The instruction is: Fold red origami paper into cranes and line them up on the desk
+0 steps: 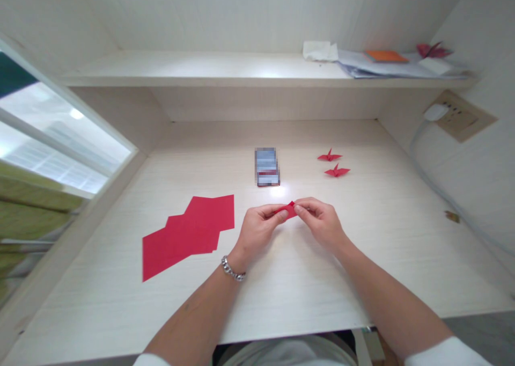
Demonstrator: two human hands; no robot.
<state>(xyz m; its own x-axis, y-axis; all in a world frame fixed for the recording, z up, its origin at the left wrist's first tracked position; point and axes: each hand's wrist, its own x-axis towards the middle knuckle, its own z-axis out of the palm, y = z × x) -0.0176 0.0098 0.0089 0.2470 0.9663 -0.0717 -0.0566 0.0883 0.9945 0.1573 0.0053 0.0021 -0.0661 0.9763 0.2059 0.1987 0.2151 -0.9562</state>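
Note:
Between my hands is a small folded piece of red paper (290,210), held just above the desk near its middle. My left hand (261,227), with a silver chain bracelet (232,270) at the wrist, pinches the paper's left end between thumb and fingers. At the right end, the thumb and fingers of my right hand (322,221) close on the same paper. Part of it is hidden behind my fingers. Overlapping flat red paper sheets (197,226) lie to the left of my left hand. Two finished red paper cranes (337,171) sit beyond my right hand.
A phone (267,166) with a blurred screen lies ahead of my hands. The shelf (201,68) above holds papers, an orange pad (386,57) and a larger red folded shape (434,50). A plug and cable (436,112) run from the right wall socket. A window is at left.

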